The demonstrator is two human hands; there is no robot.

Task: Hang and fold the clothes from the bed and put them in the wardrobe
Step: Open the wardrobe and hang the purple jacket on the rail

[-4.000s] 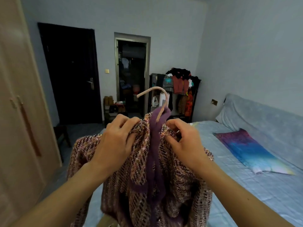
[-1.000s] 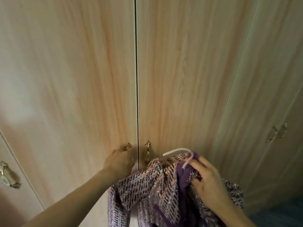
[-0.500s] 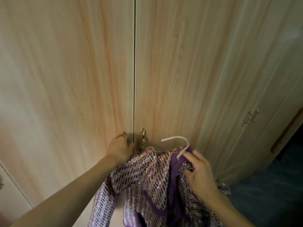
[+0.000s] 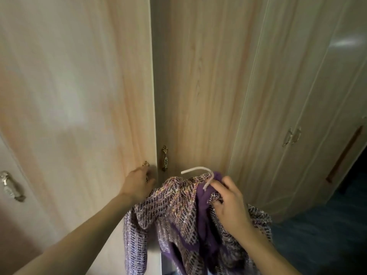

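Observation:
I stand close to a light wooden wardrobe. My left hand (image 4: 138, 184) grips the brass handle (image 4: 146, 164) of the left door (image 4: 79, 96), which stands slightly ajar from the right door (image 4: 198, 86). My right hand (image 4: 228, 201) holds a purple and pink tweed jacket (image 4: 174, 211) at its collar, where it hangs on a pale hanger whose hook (image 4: 200, 171) sticks up beside my fingers. The jacket's sleeve droops below my left wrist.
The right door's brass handle (image 4: 165, 160) is just above the jacket. More wardrobe doors stand to the right, with a pair of handles (image 4: 292, 135), and another handle (image 4: 11, 185) shows at far left. Dark blue floor (image 4: 327, 225) lies at the lower right.
The left wardrobe door has swung out a little under my left hand, so a gap shows between the doors. The jacket stays in my right hand.

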